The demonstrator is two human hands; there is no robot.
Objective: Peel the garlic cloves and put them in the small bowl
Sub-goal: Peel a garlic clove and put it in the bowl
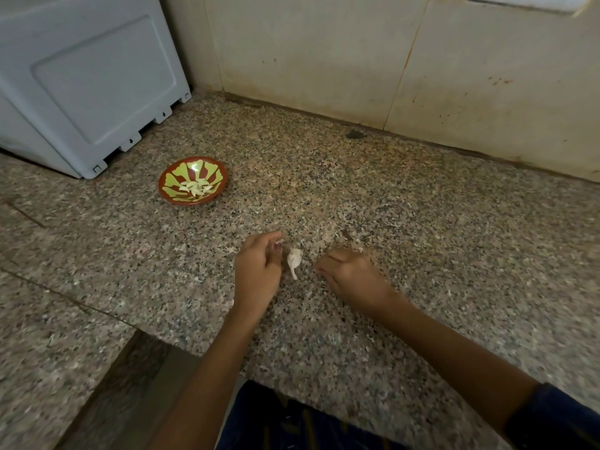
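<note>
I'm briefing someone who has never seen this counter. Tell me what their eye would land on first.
The red and green patterned small bowl stands out at the left of the speckled stone counter, with peeled garlic cloves heaped in its middle. Nearer the camera, a white garlic piece lies on the counter between the left hand and the right hand, both loosely curled. A pale grey appliance fills the back left corner.

A speckled, polished granite counter [357, 196] carries a glossy red-and-green glazed small bowl [172, 185], a matt grey-white moulded plastic appliance [87, 82] far left, and papery white garlic skin [294, 259].
</note>
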